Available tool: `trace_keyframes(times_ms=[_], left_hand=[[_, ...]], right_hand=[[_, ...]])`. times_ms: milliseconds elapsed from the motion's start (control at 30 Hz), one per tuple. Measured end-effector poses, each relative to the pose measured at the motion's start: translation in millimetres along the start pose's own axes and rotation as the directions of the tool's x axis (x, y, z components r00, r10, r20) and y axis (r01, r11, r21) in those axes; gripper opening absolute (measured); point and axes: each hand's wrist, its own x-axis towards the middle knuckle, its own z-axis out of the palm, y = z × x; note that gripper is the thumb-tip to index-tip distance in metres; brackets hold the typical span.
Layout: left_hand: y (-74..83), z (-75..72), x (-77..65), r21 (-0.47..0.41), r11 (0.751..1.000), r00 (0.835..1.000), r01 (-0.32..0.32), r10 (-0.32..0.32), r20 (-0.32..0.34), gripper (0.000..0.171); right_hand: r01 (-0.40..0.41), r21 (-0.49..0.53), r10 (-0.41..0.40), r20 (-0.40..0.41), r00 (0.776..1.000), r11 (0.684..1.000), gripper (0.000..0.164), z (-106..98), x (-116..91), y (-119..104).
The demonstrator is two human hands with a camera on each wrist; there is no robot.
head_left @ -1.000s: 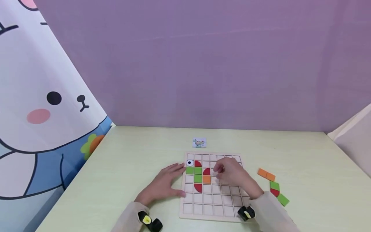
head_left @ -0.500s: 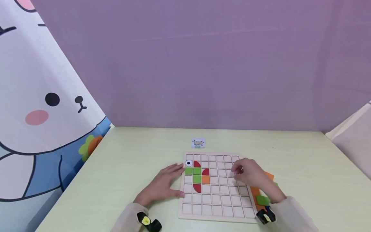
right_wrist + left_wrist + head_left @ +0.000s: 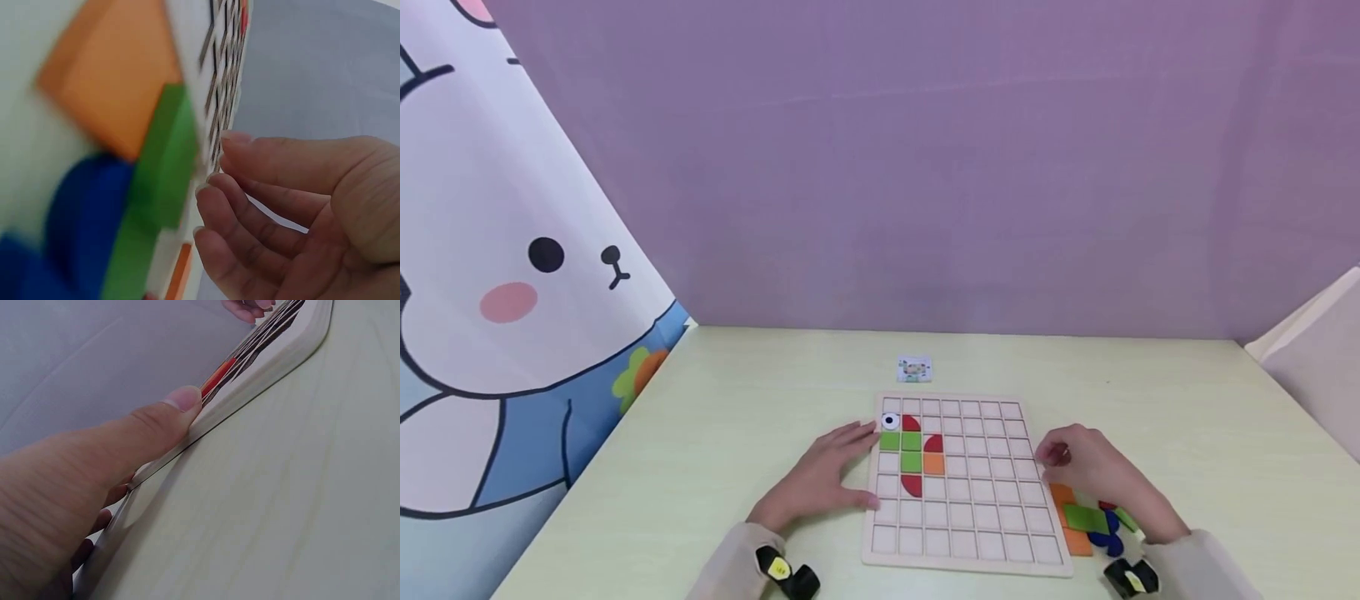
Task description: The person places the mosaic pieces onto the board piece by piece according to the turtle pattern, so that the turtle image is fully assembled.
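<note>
A pale wooden grid board lies on the table. In its upper left cells sit several tiles: an eye tile, green squares, red rounded pieces and an orange square. My left hand rests along the board's left edge, thumb and fingers spread; the left wrist view has the thumb pressed to the rim. Just off the right edge hovers my right hand, its fingers loosely curled with nothing between them in the right wrist view. Below it lie loose orange tiles, green tiles and blue pieces.
Behind the board lies a small picture card. A purple backdrop rises behind the table, and a cloth with a cartoon animal hangs at the left.
My right hand has moved right, from over the middle of the board to beyond its right edge, uncovering the board's right cells. My left hand has stayed at the left edge.
</note>
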Motion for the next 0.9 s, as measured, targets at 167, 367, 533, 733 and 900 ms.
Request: trace_keyframes(times_ms=[167, 367, 533, 733, 900], left_hand=[[4.4, -2.7, -1.5, 0.006, 1.0, 1.0, 0.0, 0.0, 0.0, 0.095], [6.4, -2.5, -2.8, 0.001, 1.0, 1.0, 0.005, -0.005, -0.004, 0.094], [5.5, -1.6, -3.2, -0.013, 1.0, 1.0, 0.011, -0.011, -0.005, 0.095], [5.2, -2.1, -3.2, -0.015, 1.0, 1.0, 0.009, -0.009, -0.002, 0.095], [6.4, -3.0, -3.8, -0.005, 1.0, 1.0, 0.004, -0.004, -0.003, 0.095]], right_hand=[[-0.035, 0.014, 0.035, 0.032, 0.999, 0.999, 0.016, -3, -7, 11], [0.037, 0.03, -0.039, 0.069, 0.997, 0.999, 0.02, -6, -15, 17], [0.058, 0.056, -0.063, 0.1, 0.993, 0.997, 0.023, -8, -17, 18], [0.004, 0.06, -0.011, 0.113, 0.994, 0.998, 0.023, -7, -18, 18], [0.026, 0.061, -0.033, 0.113, 0.993, 0.998, 0.022, -6, -19, 19]])
